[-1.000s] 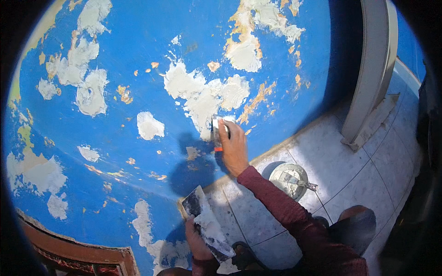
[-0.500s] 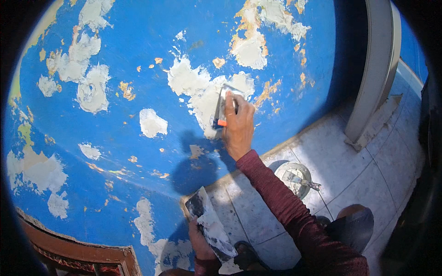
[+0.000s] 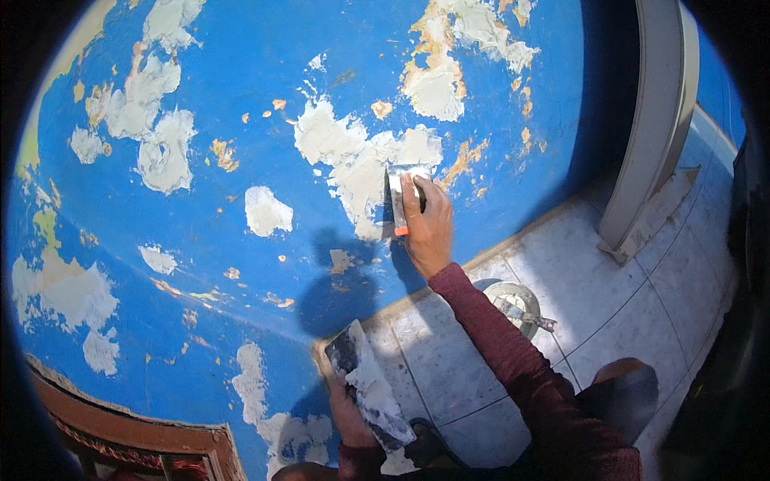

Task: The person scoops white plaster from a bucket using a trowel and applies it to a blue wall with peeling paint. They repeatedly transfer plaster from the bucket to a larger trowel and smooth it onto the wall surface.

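My right hand (image 3: 425,216) grips a metal spreading blade (image 3: 397,192) with an orange end, laid against a large white filler patch (image 3: 345,160) on the blue wall (image 3: 241,80). Low down, my left hand (image 3: 345,413) grips a long flat metal plate (image 3: 373,385) heaped with white filler and dark in places. Many other rough white patches and small peeled spots with cream or orange underneath are spread over the wall.
A round container (image 3: 513,297) of filler with a tool across it stands on white floor tiles (image 3: 618,321). A pale upright post (image 3: 646,160) rises at the right. A brown wooden frame (image 3: 128,425) is at lower left. My knee shows at lower right.
My right hand and blade moved up over the patch, then slightly right and down. A streak of blue now shows beside the blade. My left hand has barely moved.
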A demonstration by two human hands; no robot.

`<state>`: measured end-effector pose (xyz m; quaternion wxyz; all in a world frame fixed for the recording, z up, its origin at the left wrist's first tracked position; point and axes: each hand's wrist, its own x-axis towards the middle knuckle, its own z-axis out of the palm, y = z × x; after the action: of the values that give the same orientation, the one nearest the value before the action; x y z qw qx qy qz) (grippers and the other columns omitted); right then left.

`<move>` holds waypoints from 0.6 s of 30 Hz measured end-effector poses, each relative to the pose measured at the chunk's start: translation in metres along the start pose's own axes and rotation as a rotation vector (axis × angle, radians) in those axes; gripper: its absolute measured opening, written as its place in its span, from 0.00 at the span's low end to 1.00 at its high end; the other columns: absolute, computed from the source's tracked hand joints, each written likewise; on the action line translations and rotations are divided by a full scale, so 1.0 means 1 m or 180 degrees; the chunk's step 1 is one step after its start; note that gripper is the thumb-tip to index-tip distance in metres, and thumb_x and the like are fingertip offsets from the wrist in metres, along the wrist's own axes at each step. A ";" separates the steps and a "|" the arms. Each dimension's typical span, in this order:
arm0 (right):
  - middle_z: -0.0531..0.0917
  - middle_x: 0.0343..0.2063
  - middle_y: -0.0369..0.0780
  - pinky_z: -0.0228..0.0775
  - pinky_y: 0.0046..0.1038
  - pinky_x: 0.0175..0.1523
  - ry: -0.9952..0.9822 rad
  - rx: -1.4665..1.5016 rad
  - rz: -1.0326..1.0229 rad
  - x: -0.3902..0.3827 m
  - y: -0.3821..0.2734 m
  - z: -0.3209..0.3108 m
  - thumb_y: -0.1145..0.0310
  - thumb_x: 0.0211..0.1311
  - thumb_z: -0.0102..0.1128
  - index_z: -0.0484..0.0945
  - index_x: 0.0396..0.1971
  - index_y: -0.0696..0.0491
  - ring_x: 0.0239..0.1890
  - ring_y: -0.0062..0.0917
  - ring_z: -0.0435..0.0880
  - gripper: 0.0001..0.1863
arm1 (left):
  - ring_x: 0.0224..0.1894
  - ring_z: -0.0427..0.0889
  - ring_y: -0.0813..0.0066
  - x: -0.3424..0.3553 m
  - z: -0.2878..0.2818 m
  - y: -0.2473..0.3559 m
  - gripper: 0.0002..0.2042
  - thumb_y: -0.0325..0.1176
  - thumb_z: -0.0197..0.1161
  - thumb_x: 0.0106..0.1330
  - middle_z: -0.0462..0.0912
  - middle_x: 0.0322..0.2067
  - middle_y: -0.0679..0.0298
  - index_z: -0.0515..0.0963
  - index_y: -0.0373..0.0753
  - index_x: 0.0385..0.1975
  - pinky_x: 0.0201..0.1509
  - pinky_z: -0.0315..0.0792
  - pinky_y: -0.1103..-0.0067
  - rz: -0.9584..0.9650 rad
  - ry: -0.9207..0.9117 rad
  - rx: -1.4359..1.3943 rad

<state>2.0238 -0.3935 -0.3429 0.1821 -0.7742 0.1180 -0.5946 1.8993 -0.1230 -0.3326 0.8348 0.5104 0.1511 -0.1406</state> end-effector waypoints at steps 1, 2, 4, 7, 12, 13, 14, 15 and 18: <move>0.67 0.58 0.46 0.60 0.44 0.59 0.0053 -0.0040 -0.0010 0.002 -0.001 0.007 0.83 0.55 0.52 0.57 0.69 0.45 0.58 0.45 0.67 0.40 | 0.30 0.80 0.73 -0.002 0.003 0.001 0.14 0.42 0.46 0.72 0.80 0.31 0.66 0.75 0.40 0.42 0.33 0.76 0.77 -0.0048 -0.0053 -0.0066; 0.68 0.56 0.48 0.62 0.44 0.58 0.0073 -0.0119 -0.0048 -0.003 0.002 0.015 0.83 0.55 0.52 0.57 0.69 0.45 0.57 0.45 0.68 0.40 | 0.30 0.80 0.73 -0.005 0.007 0.003 0.14 0.42 0.46 0.72 0.80 0.31 0.66 0.75 0.40 0.42 0.33 0.76 0.77 -0.0098 -0.0108 -0.0134; 0.69 0.53 0.50 0.64 0.45 0.56 0.0105 -0.0269 -0.0121 -0.013 0.006 0.027 0.83 0.56 0.54 0.56 0.69 0.45 0.53 0.46 0.71 0.40 | 0.32 0.81 0.72 -0.007 0.006 0.004 0.14 0.42 0.47 0.71 0.81 0.33 0.65 0.75 0.40 0.43 0.35 0.77 0.77 -0.0185 -0.0323 -0.0229; 0.66 0.57 0.49 0.62 0.45 0.58 -0.0250 -0.0147 -0.0012 -0.042 0.006 0.026 0.84 0.55 0.51 0.55 0.70 0.45 0.58 0.46 0.67 0.40 | 0.36 0.82 0.71 -0.003 -0.007 0.003 0.15 0.42 0.50 0.70 0.81 0.37 0.65 0.74 0.40 0.48 0.39 0.78 0.75 -0.0294 -0.0608 -0.0324; 0.69 0.52 0.52 0.63 0.41 0.55 -0.0347 0.0374 0.0384 -0.038 -0.014 -0.005 0.85 0.53 0.50 0.60 0.67 0.51 0.52 0.46 0.69 0.37 | 0.35 0.82 0.72 -0.004 -0.012 0.006 0.15 0.41 0.51 0.70 0.81 0.35 0.65 0.75 0.39 0.47 0.38 0.78 0.75 -0.0049 -0.0190 -0.0119; 0.68 0.52 0.52 0.63 0.41 0.56 -0.0128 0.0391 0.0611 -0.029 -0.014 -0.012 0.84 0.53 0.50 0.61 0.67 0.52 0.52 0.46 0.69 0.37 | 0.32 0.81 0.72 -0.006 -0.007 0.006 0.14 0.42 0.50 0.70 0.81 0.33 0.66 0.75 0.40 0.45 0.35 0.77 0.76 -0.0085 -0.0163 -0.0143; 0.68 0.51 0.52 0.62 0.40 0.56 0.0088 0.0417 0.0840 -0.018 -0.013 -0.016 0.84 0.53 0.50 0.61 0.66 0.53 0.52 0.46 0.68 0.36 | 0.30 0.80 0.73 -0.008 -0.002 0.007 0.14 0.43 0.49 0.70 0.81 0.31 0.66 0.75 0.40 0.42 0.33 0.76 0.77 -0.0116 -0.0128 -0.0165; 0.68 0.51 0.52 0.61 0.39 0.57 0.0307 0.0429 0.1073 -0.009 -0.008 -0.018 0.84 0.53 0.49 0.61 0.66 0.54 0.52 0.45 0.68 0.36 | 0.28 0.80 0.73 -0.010 0.002 0.007 0.14 0.45 0.48 0.71 0.80 0.29 0.66 0.75 0.41 0.40 0.30 0.76 0.77 -0.0159 -0.0099 -0.0181; 0.68 0.50 0.51 0.61 0.40 0.57 0.0483 0.0257 0.1498 0.018 0.000 -0.012 0.84 0.52 0.49 0.61 0.66 0.55 0.53 0.46 0.67 0.36 | 0.29 0.80 0.74 -0.012 0.001 0.010 0.15 0.45 0.48 0.70 0.80 0.30 0.67 0.75 0.41 0.40 0.31 0.76 0.78 -0.0310 -0.0283 -0.0248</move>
<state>2.0172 -0.4021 -0.3240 0.3370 -0.6707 0.2845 -0.5964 1.8926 -0.1183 -0.3196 0.8521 0.4629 0.1440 -0.1976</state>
